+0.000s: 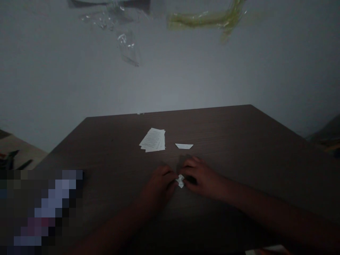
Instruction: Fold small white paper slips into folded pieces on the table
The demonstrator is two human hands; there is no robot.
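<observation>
Paper scrap point(181, 180) half-hidden between hands

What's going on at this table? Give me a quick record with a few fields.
Surface: dark wooden table
Left hand: pinching small folded paper
Right hand: pinching the same paper from the other side
Beyond the hands: paper stack, folded white strip
Wall: clear plastic and a greenish piece stuck up
Light: dim

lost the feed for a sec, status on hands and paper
Left hand and right hand both pinching small folded white paper piece on dark wooden table. Stack of white printed sheets and flat white folded slip beyond, apart. Nothing blocking.
</observation>
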